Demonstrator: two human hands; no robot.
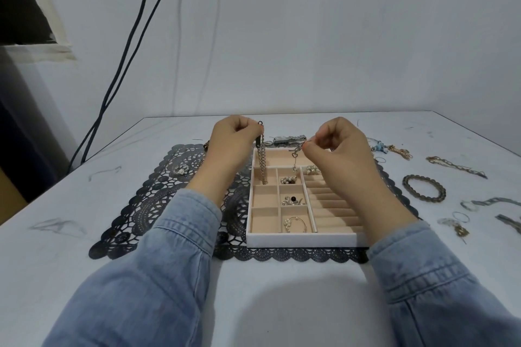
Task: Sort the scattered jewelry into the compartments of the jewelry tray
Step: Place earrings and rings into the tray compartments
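Observation:
A white jewelry tray (304,239) with beige compartments lies on a dark lace placemat (158,205). My left hand (234,138) pinches a silver link chain (263,162) that hangs down into the tray's upper left small compartment. My right hand (338,146) pinches a thin chain with a small heart charm (295,159), dangling over the compartment that holds a beaded piece (289,179). Lower compartments hold a dark-stone piece (293,200) and a pearl bangle (296,224). A small bow piece (312,169) lies at the top of the ring rolls.
Loose jewelry lies on the table to the right: a beaded bracelet (424,187), gold chains (454,165), rings and earrings (456,224). A silver watch (287,139) lies behind the tray. A ring (180,169) rests on the mat at left. Black cables (132,51) hang along the wall.

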